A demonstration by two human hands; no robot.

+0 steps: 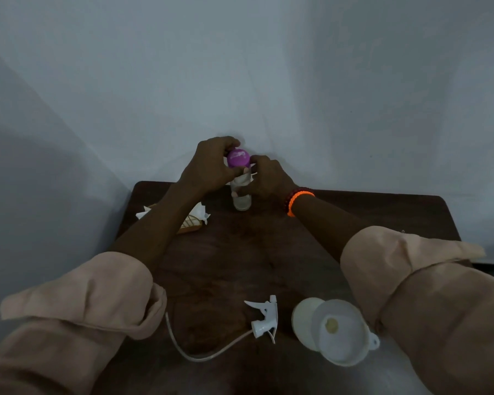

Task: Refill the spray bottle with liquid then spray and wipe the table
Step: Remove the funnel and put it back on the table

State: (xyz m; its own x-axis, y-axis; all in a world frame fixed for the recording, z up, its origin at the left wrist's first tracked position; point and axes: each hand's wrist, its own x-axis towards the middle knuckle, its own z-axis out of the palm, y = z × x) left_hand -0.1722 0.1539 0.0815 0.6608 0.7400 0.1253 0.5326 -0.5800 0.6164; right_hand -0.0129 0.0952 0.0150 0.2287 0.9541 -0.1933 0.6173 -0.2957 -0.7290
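Head view, looking down over a dark wooden table (240, 266) set against a pale wall. Nearest, at about 5 o'clock, a white funnel (340, 332) sits in the mouth of a white spray bottle (304, 319), which shows only as a pale round shape under and to the left of the funnel. Just beside it, toward 6 o'clock, the white trigger sprayer head (264, 317) lies on its side on the table, apart from the bottle, and its thin dip tube (188, 353) curls off toward 7 o'clock. Both forearms stretch away from the viewer, with beige sleeves rolled up near the elbows.

Further out, at about 10 o'clock, a small woven basket (190, 223) holds crumpled white tissue (201, 209), partly hidden behind the left forearm.

Farthest, at 12 o'clock by the table's back edge, a clear bottle (242, 201) with a purple cap (238, 158) stands upright. The left hand (208, 166) reaches over the top, its fingers (226, 143) curled round the cap. The right hand (264, 178) has its fingers wrapped round the bottle's upper body just under the cap. An orange bracelet (297, 201) and a dark beaded one sit on the right wrist.
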